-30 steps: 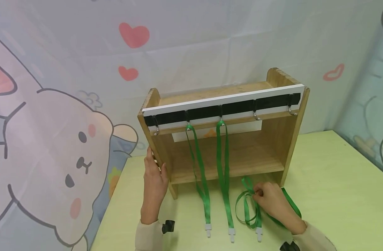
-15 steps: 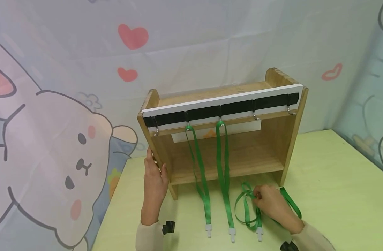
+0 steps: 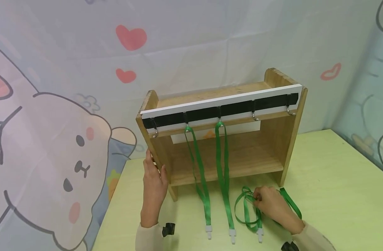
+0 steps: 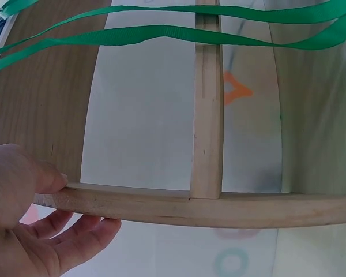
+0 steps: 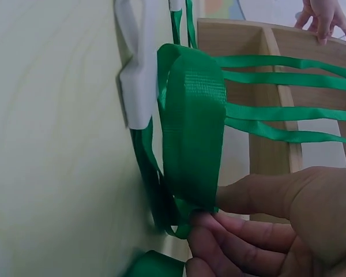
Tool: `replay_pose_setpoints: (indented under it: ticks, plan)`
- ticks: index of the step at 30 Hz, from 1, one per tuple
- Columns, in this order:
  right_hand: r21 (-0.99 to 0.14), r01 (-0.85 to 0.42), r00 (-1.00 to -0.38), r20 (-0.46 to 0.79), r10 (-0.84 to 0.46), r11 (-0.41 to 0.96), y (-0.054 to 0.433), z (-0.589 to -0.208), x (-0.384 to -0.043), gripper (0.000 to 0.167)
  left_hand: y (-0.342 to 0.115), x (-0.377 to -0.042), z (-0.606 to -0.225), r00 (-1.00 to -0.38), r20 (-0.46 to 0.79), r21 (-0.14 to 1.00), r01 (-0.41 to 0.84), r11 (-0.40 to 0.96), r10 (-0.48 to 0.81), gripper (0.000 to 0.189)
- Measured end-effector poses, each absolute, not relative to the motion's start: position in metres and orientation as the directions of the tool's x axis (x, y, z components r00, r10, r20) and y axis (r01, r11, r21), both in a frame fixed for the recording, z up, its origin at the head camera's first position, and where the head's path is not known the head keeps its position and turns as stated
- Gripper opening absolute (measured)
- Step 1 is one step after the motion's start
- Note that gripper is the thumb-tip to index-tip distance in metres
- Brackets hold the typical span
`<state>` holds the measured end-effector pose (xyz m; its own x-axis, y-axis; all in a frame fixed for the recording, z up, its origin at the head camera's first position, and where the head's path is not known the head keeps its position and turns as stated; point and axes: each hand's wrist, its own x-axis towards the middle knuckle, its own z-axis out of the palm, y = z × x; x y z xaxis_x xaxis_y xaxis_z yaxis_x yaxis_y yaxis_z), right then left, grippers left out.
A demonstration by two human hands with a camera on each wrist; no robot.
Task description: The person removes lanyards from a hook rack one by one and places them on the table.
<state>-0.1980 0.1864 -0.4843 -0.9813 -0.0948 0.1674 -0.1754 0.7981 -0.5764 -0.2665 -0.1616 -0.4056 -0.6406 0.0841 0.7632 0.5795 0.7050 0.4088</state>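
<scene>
My left hand [image 3: 154, 190] holds the left side panel of a small wooden shelf [image 3: 254, 153]; in the left wrist view the thumb lies on one side of the panel edge and the fingers on the other. At the shelf's lower right, my right hand [image 3: 274, 205] pinches a loosely coiled green lanyard [image 5: 190, 115] between thumb and fingers. Its white clip [image 3: 260, 235] rests on the table, and a strap end emerges right of the hand. Two more green lanyards, a left one [image 3: 201, 164] and a right one [image 3: 219, 160], hang from hooks on the shelf front.
A white rail with a black strip [image 3: 235, 108] runs along the shelf's top front and carries several metal hooks. The leftmost hook [image 3: 155, 132] and the two on the right bear nothing. Behind the pale green table [image 3: 342, 195] hangs a printed cloth backdrop [image 3: 191, 52].
The coiled lanyard's upper loop has sunk a little, and my right hand has moved slightly down with it. My left hand keeps its hold on the shelf.
</scene>
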Motion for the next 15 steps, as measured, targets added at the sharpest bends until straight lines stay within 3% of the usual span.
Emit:
replay_pose_setpoints:
  ticks: [12,15]
  plan:
    - [-0.603,-0.199,-0.977,0.185,-0.107,0.773,0.184,-0.469,-0.19,0.003,-0.161,-0.267,-0.405,-0.667,0.743,0.442,0.559,0.702,0.063,0.073]
    - [-0.598,-0.24,-0.964,0.241,-0.114,0.764,0.182,-0.463,-0.185,0.004,-0.161,-0.266,-0.406,-0.671,0.739,0.446,0.555,0.702,0.061,0.074]
